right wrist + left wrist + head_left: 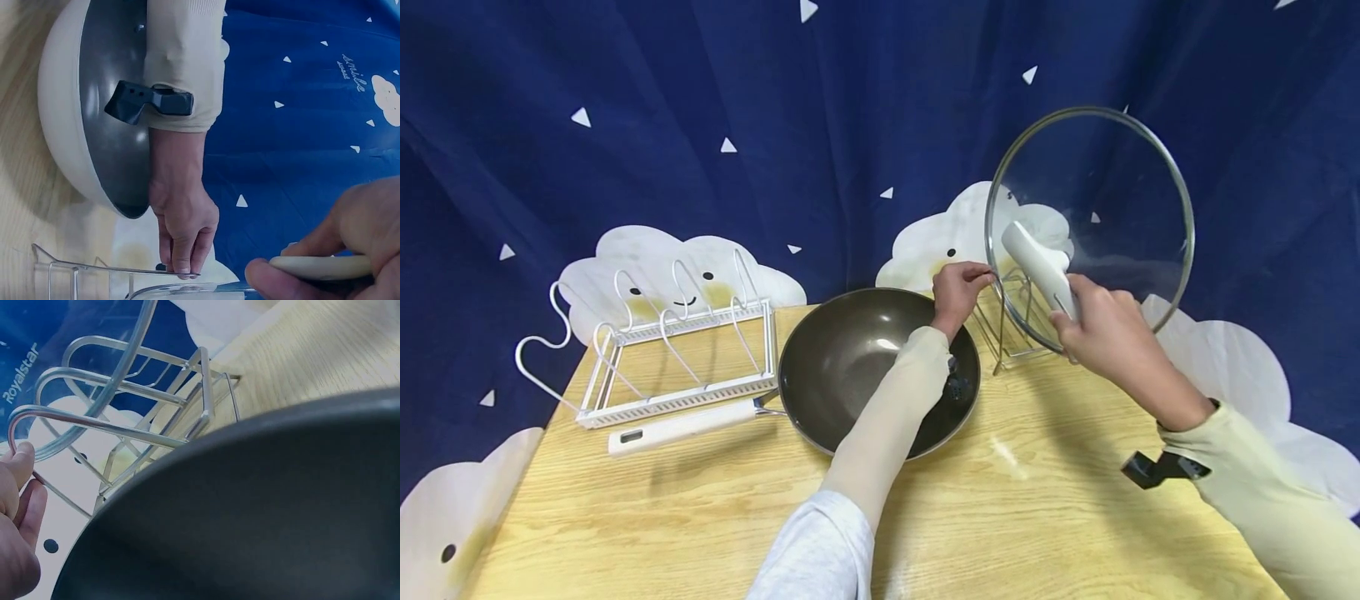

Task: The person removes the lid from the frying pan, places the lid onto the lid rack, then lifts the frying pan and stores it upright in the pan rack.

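Observation:
My right hand (1101,333) grips the white handle (1040,267) of a round glass lid (1090,225), holding the lid upright and tilted over a chrome wire rack (1015,329) at the back right of the table. My left hand (958,287) reaches across a dark wok (850,358) and pinches the top loop of that chrome wire rack (100,422). In the right wrist view the left hand's fingers (181,250) curl on the rack's wire (112,270), and my right hand's fingers (350,262) wrap the lid handle (319,267).
The wok's white handle (685,427) points left. A white wire pan rack (670,350) stands empty at the back left of the wooden table (1037,500). A blue curtain with clouds (775,125) hangs behind. The table's left edge is near the white rack.

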Demonstrator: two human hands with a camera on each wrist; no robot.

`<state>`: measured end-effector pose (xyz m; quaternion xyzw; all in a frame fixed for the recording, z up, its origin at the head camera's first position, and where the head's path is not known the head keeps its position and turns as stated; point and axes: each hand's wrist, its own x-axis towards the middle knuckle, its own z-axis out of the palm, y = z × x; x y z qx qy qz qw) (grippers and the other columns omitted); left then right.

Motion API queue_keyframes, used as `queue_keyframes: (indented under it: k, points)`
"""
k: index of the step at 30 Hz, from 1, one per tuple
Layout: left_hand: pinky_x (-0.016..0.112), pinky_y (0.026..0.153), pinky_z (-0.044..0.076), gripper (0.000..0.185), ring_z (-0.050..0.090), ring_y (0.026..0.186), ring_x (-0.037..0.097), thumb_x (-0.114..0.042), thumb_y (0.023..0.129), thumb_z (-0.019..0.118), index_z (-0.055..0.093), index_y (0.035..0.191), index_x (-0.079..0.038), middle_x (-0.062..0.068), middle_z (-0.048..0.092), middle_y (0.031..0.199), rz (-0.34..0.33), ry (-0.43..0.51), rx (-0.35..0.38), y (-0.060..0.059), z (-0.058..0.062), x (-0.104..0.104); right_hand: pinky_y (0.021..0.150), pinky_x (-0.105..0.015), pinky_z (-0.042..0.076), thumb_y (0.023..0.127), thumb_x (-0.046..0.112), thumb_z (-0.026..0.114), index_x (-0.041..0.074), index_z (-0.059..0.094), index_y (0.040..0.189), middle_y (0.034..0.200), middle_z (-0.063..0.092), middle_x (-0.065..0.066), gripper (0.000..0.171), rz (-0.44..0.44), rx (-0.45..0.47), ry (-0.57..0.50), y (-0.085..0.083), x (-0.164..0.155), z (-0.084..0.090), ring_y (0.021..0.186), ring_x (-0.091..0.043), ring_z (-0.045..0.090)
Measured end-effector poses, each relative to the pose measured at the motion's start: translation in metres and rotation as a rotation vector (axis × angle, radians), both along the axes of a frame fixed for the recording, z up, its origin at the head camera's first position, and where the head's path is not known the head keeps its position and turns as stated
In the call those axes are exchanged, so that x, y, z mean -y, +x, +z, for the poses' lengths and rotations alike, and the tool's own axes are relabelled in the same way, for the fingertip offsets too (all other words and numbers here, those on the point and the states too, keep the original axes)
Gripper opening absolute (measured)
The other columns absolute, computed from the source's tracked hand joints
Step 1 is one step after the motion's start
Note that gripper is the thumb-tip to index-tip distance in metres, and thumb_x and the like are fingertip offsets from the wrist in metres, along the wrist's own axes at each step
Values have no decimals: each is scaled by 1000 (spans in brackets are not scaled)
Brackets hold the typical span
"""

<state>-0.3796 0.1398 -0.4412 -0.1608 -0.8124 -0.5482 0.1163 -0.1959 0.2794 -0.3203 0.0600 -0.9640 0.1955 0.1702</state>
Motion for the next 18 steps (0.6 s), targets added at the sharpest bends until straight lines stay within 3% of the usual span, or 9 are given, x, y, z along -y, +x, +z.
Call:
queue_keyframes:
  k: [5,18]
  points:
    - [22,98,50,17,74,95,13,-20,88,81,82,103,-12,0,79,96,-2,44,30,1,2,2,60,-56,46,91,11,64,-5,60,119,77,68,-20,32,-7,0,-6,-7,1,-5,67,-42,64]
    - [19,95,51,17,74,96,15,-18,88,81,82,103,-11,2,79,96,21,46,27,4,4,1,61,-59,45,91,11,65,-7,58,122,81,66,-26,36,-5,7,7,-20,2,-20,69,-45,62]
